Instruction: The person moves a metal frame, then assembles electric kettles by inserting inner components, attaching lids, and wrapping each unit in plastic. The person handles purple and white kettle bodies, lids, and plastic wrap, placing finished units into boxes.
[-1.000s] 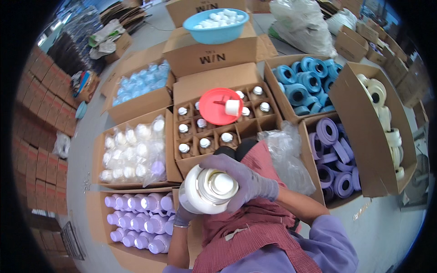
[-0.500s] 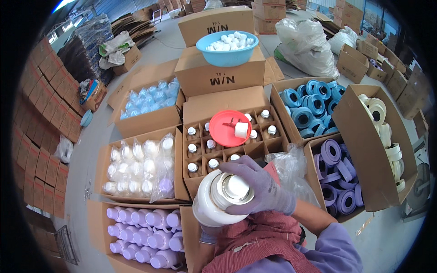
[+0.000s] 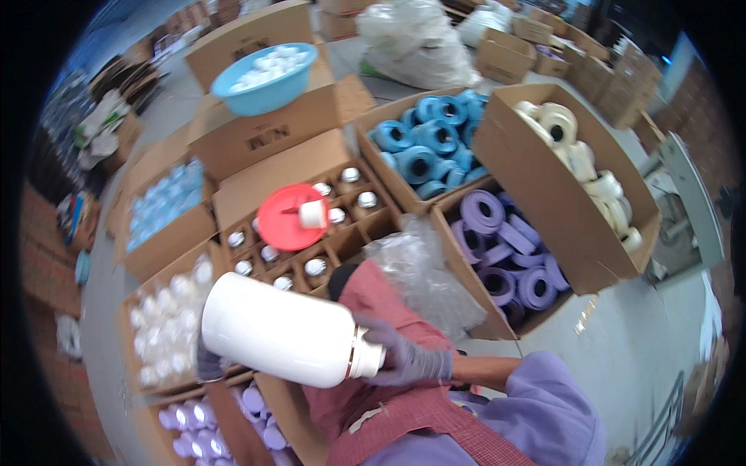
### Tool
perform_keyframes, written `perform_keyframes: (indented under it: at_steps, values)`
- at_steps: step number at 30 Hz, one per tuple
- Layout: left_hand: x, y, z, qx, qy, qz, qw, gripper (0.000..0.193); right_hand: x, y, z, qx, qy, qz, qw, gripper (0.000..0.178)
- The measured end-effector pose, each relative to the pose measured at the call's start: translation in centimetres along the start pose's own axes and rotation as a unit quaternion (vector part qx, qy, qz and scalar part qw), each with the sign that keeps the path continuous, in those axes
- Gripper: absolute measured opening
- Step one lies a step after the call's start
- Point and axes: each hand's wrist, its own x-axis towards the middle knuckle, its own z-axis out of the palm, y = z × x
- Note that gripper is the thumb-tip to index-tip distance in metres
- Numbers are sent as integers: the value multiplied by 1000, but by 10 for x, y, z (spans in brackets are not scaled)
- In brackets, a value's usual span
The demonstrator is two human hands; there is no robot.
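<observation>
A large white flask (image 3: 276, 330) with a gold-coloured ring around its neck lies nearly on its side before me, its neck pointing right. My right hand (image 3: 402, 356), in a grey-purple glove, closes around the neck end. At the base end my gloved left hand (image 3: 210, 363) holds the flask from the far left, most of its fingers hidden behind it. Beyond the flask, a divided carton (image 3: 365, 233) holds several flasks with white tops. A red plate (image 3: 284, 237) rests on them, carrying a white cap (image 3: 312, 214) and a small dark item I cannot make out.
A blue basin (image 3: 233, 99) of small white pieces sits on a carton at the back. Cartons of blue rings (image 3: 437, 137), purple rings (image 3: 536, 289) and cream rings (image 3: 558, 123) stand right. Left are bagged white parts (image 3: 167, 330) and purple tops (image 3: 194, 427). Clear plastic (image 3: 423, 268) lies mid-right.
The flask has gone from mostly upright to nearly sideways. My right hand now grips its neck end, and my left hand shows at its base. The whole view has swung to the right.
</observation>
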Motion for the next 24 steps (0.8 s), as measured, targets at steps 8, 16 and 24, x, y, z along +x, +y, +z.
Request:
perform_keyframes:
  at_steps: [8,16,24]
  values:
    - [60,32,65,120,-229,128,958,19,22,-85,-262,-665,81,133,731,55]
    - [230,230,100,119,18,457,882,59,-227,-281,-552,-484,561,498,451,52]
    - [343,422,296,246,33,578,778,59,-270,-239,-536,-333,599,444,578,37]
